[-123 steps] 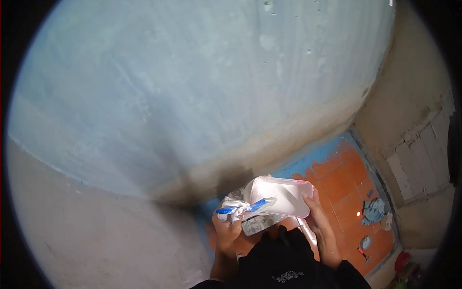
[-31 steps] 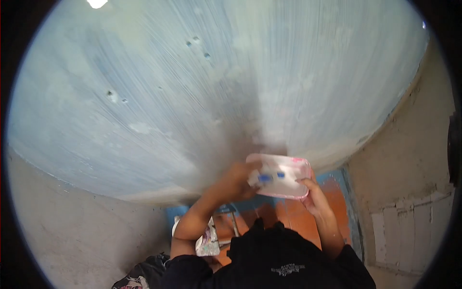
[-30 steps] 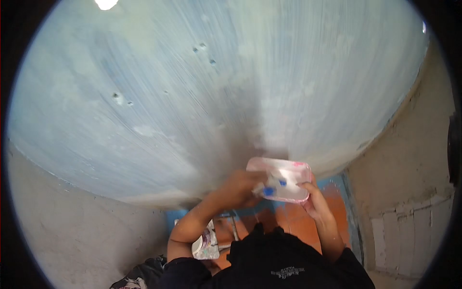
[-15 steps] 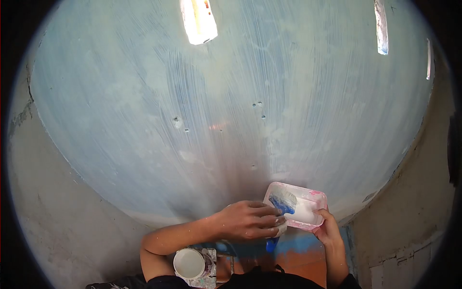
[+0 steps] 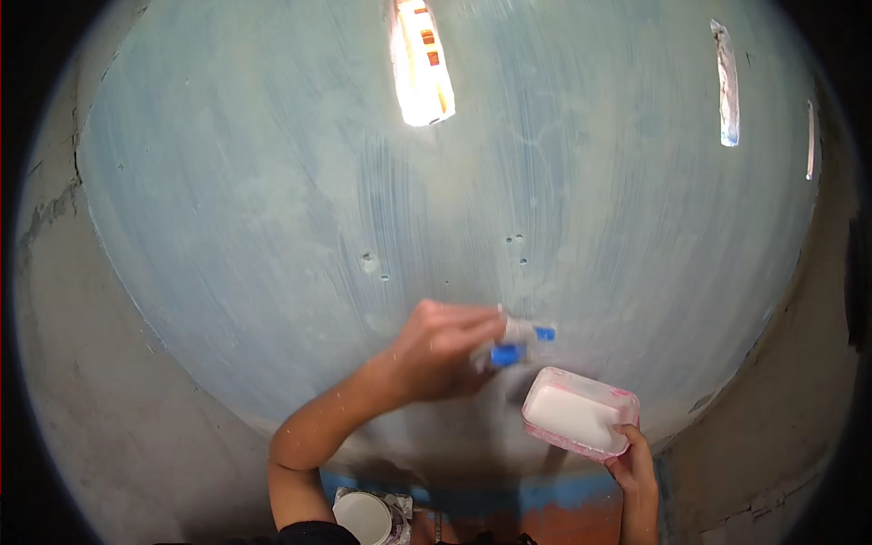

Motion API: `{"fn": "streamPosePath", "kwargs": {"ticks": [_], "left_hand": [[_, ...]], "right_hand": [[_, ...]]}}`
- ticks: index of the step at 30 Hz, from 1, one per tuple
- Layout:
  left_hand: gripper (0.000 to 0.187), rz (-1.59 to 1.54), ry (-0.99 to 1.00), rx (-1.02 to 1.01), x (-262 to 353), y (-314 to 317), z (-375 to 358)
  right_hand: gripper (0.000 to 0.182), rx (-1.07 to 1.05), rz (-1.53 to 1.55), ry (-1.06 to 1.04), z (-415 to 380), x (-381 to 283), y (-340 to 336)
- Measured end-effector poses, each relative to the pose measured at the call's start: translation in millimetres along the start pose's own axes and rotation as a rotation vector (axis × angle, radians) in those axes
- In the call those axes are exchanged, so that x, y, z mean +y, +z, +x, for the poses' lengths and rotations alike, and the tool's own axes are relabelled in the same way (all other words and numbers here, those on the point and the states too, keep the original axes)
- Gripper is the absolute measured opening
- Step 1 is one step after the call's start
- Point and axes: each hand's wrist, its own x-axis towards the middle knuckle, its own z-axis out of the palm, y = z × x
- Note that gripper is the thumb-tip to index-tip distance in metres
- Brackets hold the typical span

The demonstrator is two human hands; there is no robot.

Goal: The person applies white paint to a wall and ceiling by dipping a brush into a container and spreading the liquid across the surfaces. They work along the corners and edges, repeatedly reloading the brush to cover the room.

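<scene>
My left hand [image 5: 445, 350] is closed around a paint-smeared paintbrush [image 5: 507, 354] with blue parts, raised in front of the wall. Motion smears the brush, and my fingers hide part of it. White paint [image 5: 572, 413] lies inside a shallow pink-and-white tray [image 5: 565, 445]. Gripping that tray by its right end is my right hand [image 5: 636, 461], thumb over the rim and the other fingers mostly hidden beneath. The tray is slightly right of and below the brush. Ahead stands the pale blue wall [image 5: 272, 227], streaked with whitish strokes and marked by several small holes.
A white bucket [image 5: 363, 518] stands low beside my left elbow on a paint-spattered surface. Bare grey walls [image 5: 754, 436] flank the blue one. Bright narrow openings [image 5: 422, 73] break its upper part. Orange flooring [image 5: 572, 520] shows at the bottom.
My left hand has lifted the brush out of the tray, up toward the wall. The tray in my right hand sits slightly lower and further right in view. The camera view has shifted upward.
</scene>
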Motion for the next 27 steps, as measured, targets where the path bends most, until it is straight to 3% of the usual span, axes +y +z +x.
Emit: {"fn": "streamPosePath", "kwargs": {"ticks": [7,13,16,19,20,27], "left_hand": [[0.018,0.065,-0.128,0.168,-65.6,-61.3,48.5],[0.018,0.226,-0.14,0.274,-70.5,-101.3,93.0],[0.016,0.353,0.12,0.496,-59.6,-120.6,100.0],[0.02,0.494,0.293,0.569,-60.8,-126.1,103.4],[0.016,0.601,0.429,0.562,-67.8,-125.6,102.6],[0.015,0.57,0.47,0.349,-114.1,2.7,16.1]], "right_hand": [[0.062,0.031,-0.014,-0.001,-0.9,4.9,-4.6],[0.063,0.053,0.004,0.018,2.5,9.1,-10.0],[0.064,0.095,-0.013,0.029,-0.2,10.3,-10.4],[0.064,0.122,-0.011,0.036,2.2,15.8,-21.3],[0.064,0.134,-0.016,0.022,2.6,17.2,-21.3],[0.066,0.215,0.034,0.049,2.9,29.3,-40.4]]}}
